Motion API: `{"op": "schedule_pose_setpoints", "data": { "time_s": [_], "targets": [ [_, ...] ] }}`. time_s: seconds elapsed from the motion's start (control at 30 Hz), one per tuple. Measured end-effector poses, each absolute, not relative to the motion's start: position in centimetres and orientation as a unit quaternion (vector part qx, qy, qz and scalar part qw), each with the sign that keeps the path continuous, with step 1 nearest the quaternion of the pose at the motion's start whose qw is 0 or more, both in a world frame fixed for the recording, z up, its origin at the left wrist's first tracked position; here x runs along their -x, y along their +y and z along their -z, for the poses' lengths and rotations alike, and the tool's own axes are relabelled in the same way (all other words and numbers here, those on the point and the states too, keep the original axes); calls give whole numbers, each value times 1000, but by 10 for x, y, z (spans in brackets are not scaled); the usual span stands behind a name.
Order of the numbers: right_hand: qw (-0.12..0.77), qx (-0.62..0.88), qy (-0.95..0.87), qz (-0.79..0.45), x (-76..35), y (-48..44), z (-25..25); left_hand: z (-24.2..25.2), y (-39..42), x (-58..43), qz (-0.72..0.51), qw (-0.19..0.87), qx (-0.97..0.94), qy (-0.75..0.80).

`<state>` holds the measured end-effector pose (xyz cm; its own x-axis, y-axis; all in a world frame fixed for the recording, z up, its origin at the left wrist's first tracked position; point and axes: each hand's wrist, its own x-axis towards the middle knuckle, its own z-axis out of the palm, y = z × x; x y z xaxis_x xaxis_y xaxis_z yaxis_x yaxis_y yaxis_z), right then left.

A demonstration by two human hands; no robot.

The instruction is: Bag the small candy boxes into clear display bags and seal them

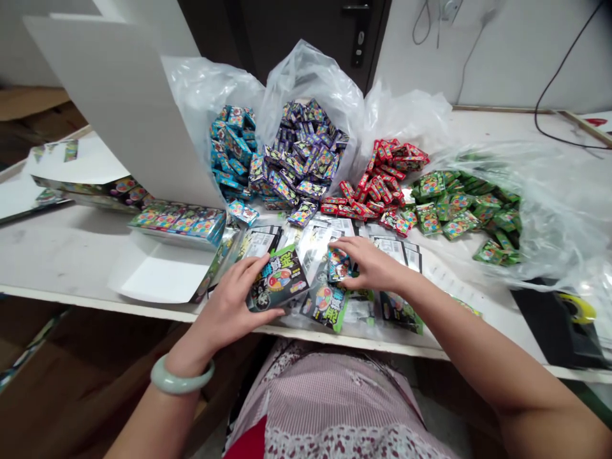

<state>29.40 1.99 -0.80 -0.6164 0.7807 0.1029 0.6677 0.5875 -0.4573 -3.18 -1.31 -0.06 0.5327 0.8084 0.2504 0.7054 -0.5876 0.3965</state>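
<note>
My left hand (pixel 229 306) grips a black-and-green printed packet (pixel 281 280), thumb along its lower edge and fingers at its upper left. Between the thumb and fingers of my right hand (pixel 373 262) is a small blue printed box (pixel 337 264). Under that box lies another black-and-green packet (pixel 325 305). More packets and clear sleeves, such as this black one (pixel 400 309), are spread along the table's front. Whether the packet in my left hand has anything inside, I cannot tell.
Clear plastic bags at the back spill small boxes: blue (pixel 234 150), purple (pixel 306 159), red (pixel 382 182) and green (pixel 471 204). On the left stands an open white carton (pixel 157 268) beside a row of packed boxes (pixel 179 220). Yellow tape (pixel 578 309) lies far right.
</note>
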Motion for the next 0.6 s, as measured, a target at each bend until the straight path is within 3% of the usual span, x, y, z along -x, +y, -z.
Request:
{"op": "schedule_pose_setpoints", "data": {
  "time_s": [0.1, 0.17, 0.43, 0.6],
  "targets": [
    [242, 430, -852, -174, -299, 4, -10, 0, -13, 28, -202, 120, -873, 428],
    [258, 423, -857, -144, -300, -6, -25, -1, -11, 22, -195, 122, -883, 410],
    [78, 377, -922, -30, -285, -15, -54, -7, -8, 6, -178, 88, -905, 376],
    [76, 334, -937, -70, -289, -15, -61, -4, -12, 11, -183, 107, -902, 376]
  ]
}}
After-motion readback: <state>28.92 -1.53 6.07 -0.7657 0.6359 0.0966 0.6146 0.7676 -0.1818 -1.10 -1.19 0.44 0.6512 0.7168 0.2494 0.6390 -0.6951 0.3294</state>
